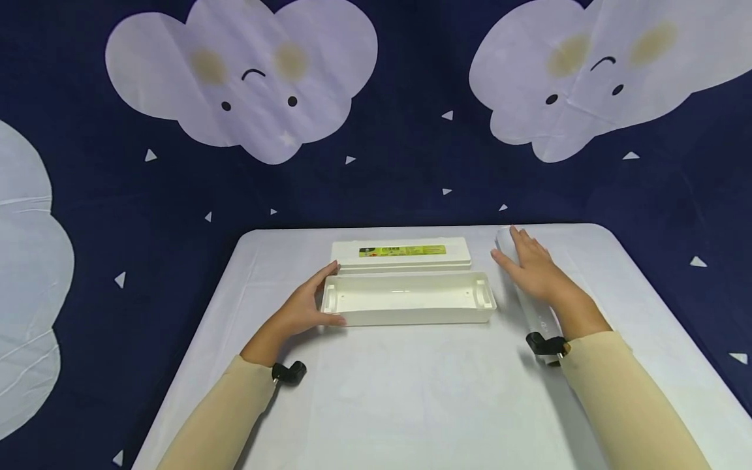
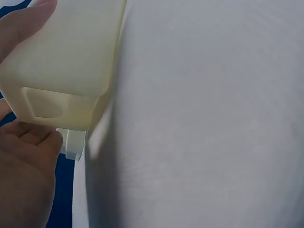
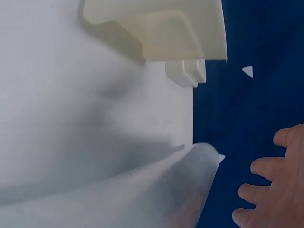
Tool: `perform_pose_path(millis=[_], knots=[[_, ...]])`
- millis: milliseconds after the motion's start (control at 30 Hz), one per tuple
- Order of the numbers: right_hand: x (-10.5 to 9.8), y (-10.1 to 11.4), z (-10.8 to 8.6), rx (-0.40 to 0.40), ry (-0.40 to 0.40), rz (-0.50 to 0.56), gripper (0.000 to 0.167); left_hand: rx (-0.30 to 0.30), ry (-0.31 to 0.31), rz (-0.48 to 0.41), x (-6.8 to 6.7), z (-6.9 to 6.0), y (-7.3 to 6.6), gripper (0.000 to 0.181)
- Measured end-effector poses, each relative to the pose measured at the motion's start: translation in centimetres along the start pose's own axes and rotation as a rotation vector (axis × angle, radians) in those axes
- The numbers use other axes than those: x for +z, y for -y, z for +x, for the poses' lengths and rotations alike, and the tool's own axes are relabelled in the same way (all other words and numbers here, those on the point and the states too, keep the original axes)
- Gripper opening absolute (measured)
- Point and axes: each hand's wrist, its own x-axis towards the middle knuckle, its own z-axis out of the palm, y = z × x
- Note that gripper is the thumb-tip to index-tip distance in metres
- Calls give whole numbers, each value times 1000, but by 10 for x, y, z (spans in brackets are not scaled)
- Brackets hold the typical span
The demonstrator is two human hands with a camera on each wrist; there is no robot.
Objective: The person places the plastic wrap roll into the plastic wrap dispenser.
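Observation:
A long white plastic box [image 1: 405, 316] with an open top lies across the table. My left hand [image 1: 302, 307] grips its left end, with the thumb on the front side and the fingers toward the back. In the left wrist view the thumb lies on one wall of the box [image 2: 61, 52] and fingers bend near its end. Right of the box lies a white roll [image 1: 537, 313], pointing away from me. My right hand [image 1: 531, 267] is over its far part, fingers extended and spread. In the right wrist view, those fingers appear beside the roll [image 3: 175, 190]; contact cannot be told.
Directly behind the box is a white lid-like piece [image 1: 402, 261] with a yellow-green label [image 1: 402, 250]. A white cloth covers the table [image 1: 411, 398]. Beyond its far edge hangs a dark blue cloth [image 1: 405, 189] with cloud prints.

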Motion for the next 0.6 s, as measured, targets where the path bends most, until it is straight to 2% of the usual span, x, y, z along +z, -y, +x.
perform_pose_path(millis=[267, 600], knots=[[1, -20, -18, 36, -32, 99, 92, 23, 21, -135, 0, 0, 7, 127], [7, -37, -43, 82, -6, 153, 92, 25, 28, -168, 1, -1, 8, 124]])
